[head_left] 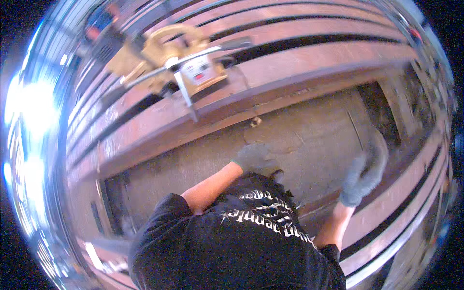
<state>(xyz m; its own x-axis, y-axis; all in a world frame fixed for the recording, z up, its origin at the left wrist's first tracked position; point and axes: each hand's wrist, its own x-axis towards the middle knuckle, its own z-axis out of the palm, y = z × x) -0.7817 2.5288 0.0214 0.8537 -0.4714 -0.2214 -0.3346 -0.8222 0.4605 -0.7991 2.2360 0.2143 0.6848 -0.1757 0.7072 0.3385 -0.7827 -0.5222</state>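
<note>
My left hand (253,157), in a grey knit glove, reaches down to the concrete floor (309,130) between two rusty steel beams. It is next to a small dark object (276,172), and its fingers are hidden under the glove's back. My right hand (361,180), also in a grey glove, is lifted beside the near beam (411,193) and blurred by motion. A grey curved streak (379,145) runs up from it, and I cannot tell whether it holds anything. My black printed shirt (241,241) fills the lower middle.
A yellow machine (179,63) with a silver bar and a white panel sits on the far rusty beam (299,72). More beams run parallel behind it. Another person (99,24) stands far off at the top left. Bright glare (34,111) washes out the left side.
</note>
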